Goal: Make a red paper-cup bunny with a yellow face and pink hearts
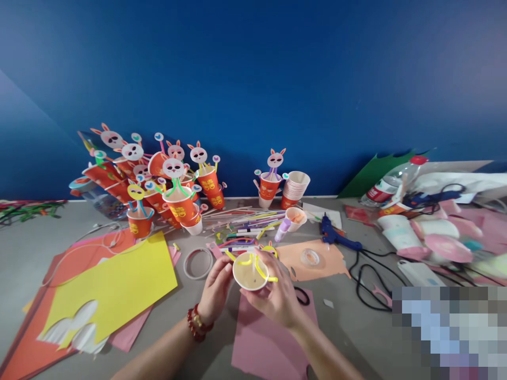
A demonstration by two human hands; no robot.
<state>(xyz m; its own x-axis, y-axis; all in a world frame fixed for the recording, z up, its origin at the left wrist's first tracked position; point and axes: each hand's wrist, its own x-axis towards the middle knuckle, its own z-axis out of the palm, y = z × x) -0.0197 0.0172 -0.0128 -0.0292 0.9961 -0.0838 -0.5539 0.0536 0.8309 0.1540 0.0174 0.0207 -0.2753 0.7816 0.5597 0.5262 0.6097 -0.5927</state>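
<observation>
Low over the middle of the table, a paper cup (pixel 250 279) is tilted with its open mouth toward me. Bent yellow straws (pixel 259 266) are inside it, and their ends stick out past the rim on both sides. My right hand (pixel 275 293) is wrapped round the cup's right side. At the cup's left side, my left hand (pixel 216 287) is closed with curled fingers against the wall, just below a yellow straw end. A red bead bracelet (pixel 197 323) circles my left wrist. Just behind the cup, a yellow rabbit-face cutout (pixel 270 252) is partly hidden.
Finished rabbit cups (pixel 180 203) crowd the back left; a stack of cups (pixel 295 189) stands near the wall. A blue glue gun (pixel 336 235) trails a black cord. Yellow card (pixel 130 285) lies left, pink paper (pixel 253 343) below my hands, a tape roll (pixel 198 264) between.
</observation>
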